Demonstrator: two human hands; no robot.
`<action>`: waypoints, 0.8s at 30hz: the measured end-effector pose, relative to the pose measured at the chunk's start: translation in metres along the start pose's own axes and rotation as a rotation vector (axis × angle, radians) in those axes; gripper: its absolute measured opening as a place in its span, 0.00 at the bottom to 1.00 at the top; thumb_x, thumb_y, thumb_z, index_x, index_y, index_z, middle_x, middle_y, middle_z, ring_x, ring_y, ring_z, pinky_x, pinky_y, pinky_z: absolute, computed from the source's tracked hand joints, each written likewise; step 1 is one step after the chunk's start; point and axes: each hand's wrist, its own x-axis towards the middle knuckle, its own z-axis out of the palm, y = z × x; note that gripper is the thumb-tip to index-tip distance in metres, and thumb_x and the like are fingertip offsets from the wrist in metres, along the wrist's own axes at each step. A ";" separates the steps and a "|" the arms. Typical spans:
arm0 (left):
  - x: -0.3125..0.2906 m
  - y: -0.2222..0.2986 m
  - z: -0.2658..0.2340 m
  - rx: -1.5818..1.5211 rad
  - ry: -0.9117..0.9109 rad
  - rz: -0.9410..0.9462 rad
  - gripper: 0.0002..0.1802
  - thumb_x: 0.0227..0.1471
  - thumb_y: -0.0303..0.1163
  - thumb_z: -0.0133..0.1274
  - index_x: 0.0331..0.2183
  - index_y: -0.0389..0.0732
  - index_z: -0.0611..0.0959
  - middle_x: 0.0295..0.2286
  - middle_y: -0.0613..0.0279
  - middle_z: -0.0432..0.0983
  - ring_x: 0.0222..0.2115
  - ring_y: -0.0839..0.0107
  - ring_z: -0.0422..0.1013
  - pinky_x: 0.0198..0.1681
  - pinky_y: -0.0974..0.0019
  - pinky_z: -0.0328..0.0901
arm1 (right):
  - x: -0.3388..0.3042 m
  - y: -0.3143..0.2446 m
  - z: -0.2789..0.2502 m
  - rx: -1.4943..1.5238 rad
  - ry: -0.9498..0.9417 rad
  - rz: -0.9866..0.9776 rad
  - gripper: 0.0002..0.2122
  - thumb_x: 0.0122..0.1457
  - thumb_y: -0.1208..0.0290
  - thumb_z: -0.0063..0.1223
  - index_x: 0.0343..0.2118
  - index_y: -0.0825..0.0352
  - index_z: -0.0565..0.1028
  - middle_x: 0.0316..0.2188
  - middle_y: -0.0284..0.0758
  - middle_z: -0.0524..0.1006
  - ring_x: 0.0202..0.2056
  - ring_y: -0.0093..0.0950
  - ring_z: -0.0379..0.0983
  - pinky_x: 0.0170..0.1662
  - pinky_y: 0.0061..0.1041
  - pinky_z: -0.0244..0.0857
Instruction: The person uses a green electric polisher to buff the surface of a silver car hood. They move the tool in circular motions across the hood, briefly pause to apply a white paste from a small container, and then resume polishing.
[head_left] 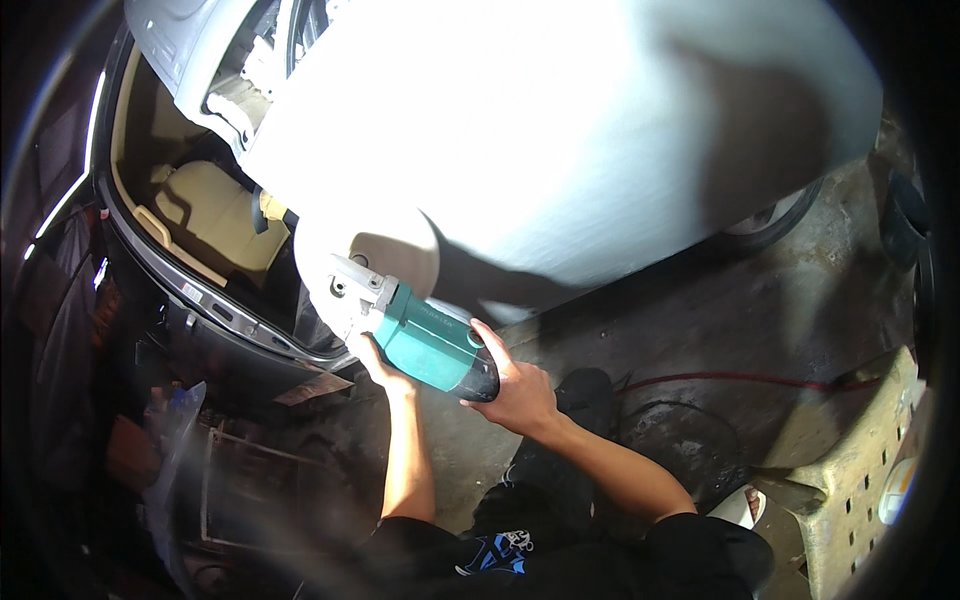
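Note:
Both my hands hold a teal and black power polisher with a silver metal head and a wide, pale round pad. My right hand is wrapped round the black rear end, its thumb lying along the upper side. My left hand grips by the metal head, its fingers partly hidden by the tool. The pad is at the lower edge of a pale car door, which glares brightly under strong light. I cannot tell whether the pad touches the door.
Left of the door, the car's doorway shows a beige seat. A wheel is beyond the door at right. A red hose crosses the dark floor. A yellowish plastic stool with square holes stands at lower right, near a foot in a white sandal.

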 end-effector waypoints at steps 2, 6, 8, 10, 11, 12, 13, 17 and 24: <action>0.003 -0.002 0.008 0.069 0.035 0.061 0.28 0.64 0.50 0.43 0.57 0.41 0.69 0.53 0.58 0.66 0.53 0.65 0.65 0.57 0.56 0.61 | 0.000 -0.004 -0.008 0.011 0.024 -0.019 0.53 0.41 0.64 0.74 0.69 0.50 0.50 0.45 0.43 0.80 0.43 0.50 0.77 0.47 0.44 0.72; 0.027 0.010 0.059 0.306 0.078 0.080 0.31 0.64 0.50 0.44 0.60 0.41 0.67 0.57 0.58 0.63 0.56 0.65 0.62 0.60 0.57 0.58 | 0.006 -0.014 -0.034 0.082 0.159 -0.093 0.54 0.40 0.64 0.76 0.69 0.55 0.50 0.52 0.45 0.76 0.50 0.48 0.75 0.52 0.41 0.70; 0.042 0.042 0.118 0.232 -0.152 0.116 0.35 0.65 0.48 0.44 0.65 0.40 0.60 0.61 0.56 0.59 0.60 0.64 0.58 0.64 0.56 0.53 | 0.012 -0.011 -0.044 0.095 0.371 -0.287 0.53 0.42 0.66 0.73 0.70 0.55 0.49 0.49 0.47 0.78 0.43 0.50 0.78 0.45 0.43 0.73; 0.050 0.059 0.167 0.309 -0.279 0.152 0.31 0.62 0.48 0.49 0.60 0.41 0.68 0.56 0.53 0.66 0.55 0.61 0.64 0.60 0.55 0.58 | 0.019 -0.005 -0.061 0.111 0.493 -0.338 0.54 0.41 0.67 0.75 0.69 0.59 0.48 0.56 0.48 0.72 0.52 0.48 0.74 0.53 0.41 0.70; 0.051 0.069 0.187 0.416 -0.326 0.186 0.29 0.60 0.47 0.52 0.57 0.41 0.72 0.53 0.52 0.69 0.53 0.60 0.67 0.58 0.55 0.60 | 0.023 -0.007 -0.068 0.138 0.564 -0.394 0.54 0.41 0.67 0.75 0.69 0.59 0.48 0.58 0.48 0.70 0.55 0.48 0.72 0.57 0.41 0.68; 0.052 0.077 0.208 0.527 -0.365 0.223 0.27 0.58 0.47 0.55 0.54 0.42 0.76 0.50 0.50 0.72 0.50 0.58 0.70 0.56 0.55 0.63 | 0.022 -0.015 -0.079 0.175 0.570 -0.375 0.54 0.41 0.68 0.76 0.69 0.60 0.48 0.61 0.50 0.66 0.59 0.47 0.68 0.61 0.41 0.64; 0.055 0.087 0.226 0.625 -0.393 0.256 0.25 0.57 0.46 0.58 0.51 0.42 0.80 0.47 0.49 0.76 0.48 0.57 0.73 0.54 0.55 0.65 | 0.022 -0.021 -0.085 0.261 0.572 -0.337 0.54 0.41 0.68 0.76 0.69 0.63 0.49 0.61 0.51 0.65 0.60 0.45 0.67 0.62 0.41 0.62; 0.059 0.077 0.305 0.513 -0.577 0.324 0.29 0.54 0.46 0.62 0.53 0.42 0.76 0.45 0.46 0.79 0.45 0.55 0.76 0.51 0.54 0.68 | 0.031 -0.002 -0.118 0.363 0.744 -0.296 0.52 0.41 0.71 0.76 0.67 0.68 0.50 0.59 0.47 0.64 0.60 0.38 0.63 0.63 0.38 0.58; 0.066 0.081 0.338 0.333 -0.716 0.328 0.47 0.50 0.45 0.63 0.63 0.41 0.57 0.45 0.42 0.77 0.44 0.55 0.76 0.49 0.54 0.70 | 0.043 -0.014 -0.117 0.591 0.746 -0.303 0.48 0.43 0.76 0.73 0.66 0.71 0.52 0.57 0.43 0.66 0.56 0.32 0.65 0.60 0.33 0.61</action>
